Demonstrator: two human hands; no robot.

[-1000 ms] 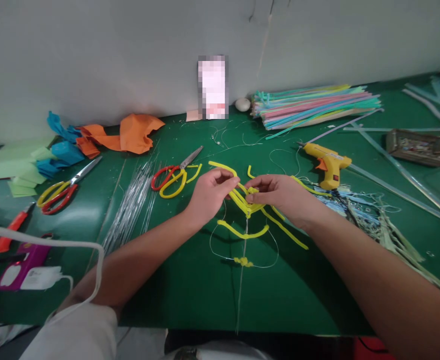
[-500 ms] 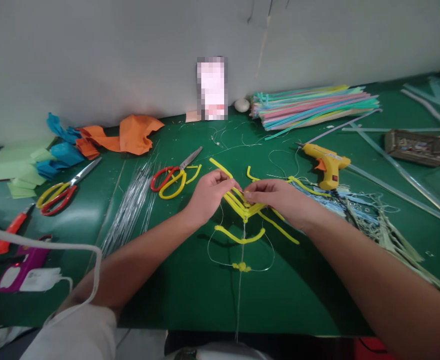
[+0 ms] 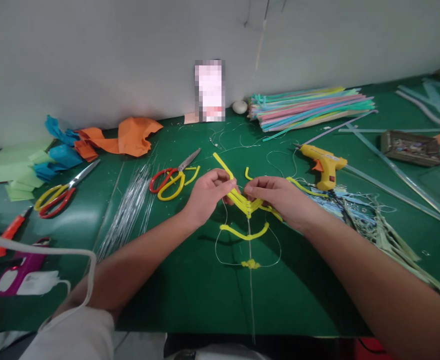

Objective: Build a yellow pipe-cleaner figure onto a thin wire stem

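Observation:
Thumb and fingers of my left hand (image 3: pixel 210 195) are closed on the left side of a V of bent yellow pipe cleaners (image 3: pixel 241 202). My right hand (image 3: pixel 270 194) pinches the V's right side, its fingertips close to the left ones. Below the V, a thin wire stem (image 3: pixel 250 290) runs toward the table's near edge. A curved yellow pipe cleaner (image 3: pixel 242 234) crosses this stem. Lower down, a small yellow cluster (image 3: pixel 250 264) sits on it, with a thin wire loop out to both sides. My fingers hide the middle of the V.
Red-and-yellow scissors (image 3: pixel 171 182) and straight wires (image 3: pixel 128 210) lie left of my hands; more scissors (image 3: pixel 57 195) are farther left. At right are a yellow glue gun (image 3: pixel 325 165) and frayed strips (image 3: pixel 381 235). A pipe cleaner bundle (image 3: pixel 310 110) and a propped phone (image 3: pixel 210 90) stand behind.
The yellow piece has turned a little, its lower stem swinging right. A pipe cleaner end that stuck out at lower right now lies closer to my right hand. Both hands keep their hold.

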